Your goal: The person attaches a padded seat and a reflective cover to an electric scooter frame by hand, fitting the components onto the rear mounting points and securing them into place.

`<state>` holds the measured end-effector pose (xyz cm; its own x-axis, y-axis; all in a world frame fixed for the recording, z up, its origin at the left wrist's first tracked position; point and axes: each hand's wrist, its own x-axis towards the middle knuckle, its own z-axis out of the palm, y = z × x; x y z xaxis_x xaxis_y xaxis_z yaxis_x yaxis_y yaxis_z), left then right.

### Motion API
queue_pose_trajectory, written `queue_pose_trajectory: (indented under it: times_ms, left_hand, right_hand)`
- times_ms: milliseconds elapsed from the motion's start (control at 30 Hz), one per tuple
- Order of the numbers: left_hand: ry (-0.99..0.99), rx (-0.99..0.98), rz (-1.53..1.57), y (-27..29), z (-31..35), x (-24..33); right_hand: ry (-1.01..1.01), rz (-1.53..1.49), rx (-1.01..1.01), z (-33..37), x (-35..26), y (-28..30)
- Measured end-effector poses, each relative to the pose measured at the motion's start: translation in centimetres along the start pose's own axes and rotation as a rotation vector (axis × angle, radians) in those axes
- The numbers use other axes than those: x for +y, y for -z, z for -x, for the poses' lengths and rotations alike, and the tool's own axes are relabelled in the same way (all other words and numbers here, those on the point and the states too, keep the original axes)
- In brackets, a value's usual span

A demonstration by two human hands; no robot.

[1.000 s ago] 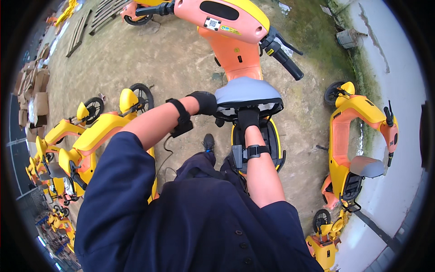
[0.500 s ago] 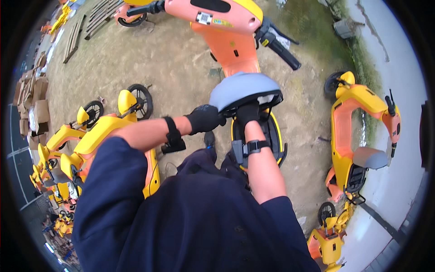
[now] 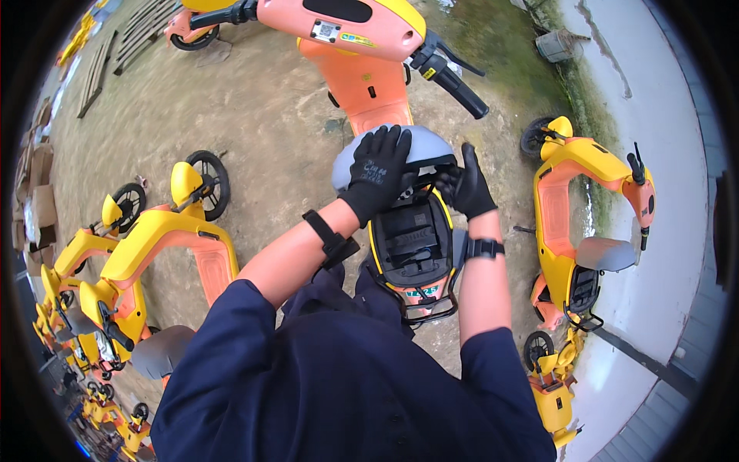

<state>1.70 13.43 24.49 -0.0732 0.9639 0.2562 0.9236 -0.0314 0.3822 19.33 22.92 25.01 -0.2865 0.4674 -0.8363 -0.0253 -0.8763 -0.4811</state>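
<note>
The left hand (image 3: 377, 171) lies flat on the tipped-up gray scooter seat (image 3: 433, 145), fingers out straight. The right hand (image 3: 469, 186) is by the seat's right edge, thumb up, fingers bent; I cannot tell if they grip it. The seat is just past the scooter's black storage bin (image 3: 416, 245).

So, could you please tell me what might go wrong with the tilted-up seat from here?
The right hand is close to the raised edge of the grey seat, so it might get pinched if the seat drops. The left hand lies on top of the seat, so pressing down could perhaps bring it down suddenly.
</note>
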Motion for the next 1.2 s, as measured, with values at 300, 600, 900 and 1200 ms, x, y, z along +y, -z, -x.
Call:
queue_pose_trajectory:
  times_ms: [300,600,900,1200]
  left_hand:
    - [-0.084,0.012,-0.033,-0.2,0.5,0.2]
    - [-0.131,0.104,-0.028,-0.9,1.1,-0.6]
    - [-0.202,0.128,0.083,0.8,0.5,-0.6]
    - [-0.265,-0.188,-0.276,4.1,-0.9,-0.5]
  right_hand:
    - [-0.06,-0.362,-0.189,-3.8,0.7,1.8]
    - [-0.023,-0.703,-0.2,-2.4,2.8,1.0]
    - [0.218,-0.497,-0.072,-0.7,3.8,-1.1]
    - [0.901,0.794,-0.138,-0.2,7.9,-2.8]
